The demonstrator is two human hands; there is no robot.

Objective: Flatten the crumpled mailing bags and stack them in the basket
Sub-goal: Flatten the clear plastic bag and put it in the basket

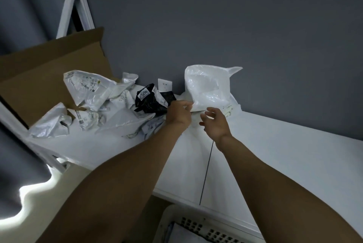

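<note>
A white mailing bag stands puffed up against the grey wall at the back of the white table. My left hand pinches the bag's lower left edge. Just to the right, my right hand hovers beside the bag's bottom edge with fingers loosely spread, holding nothing. A black crumpled bag with a "5270" label lies left of my left hand. Several crumpled white and grey bags are heaped further left. The white perforated basket sits below the table's front edge, a flat bag inside it.
An open cardboard box leans at the table's left end behind the heap. A white shelf frame rises at the back left. A wall socket sits behind the black bag. A dark seam splits the tabletop.
</note>
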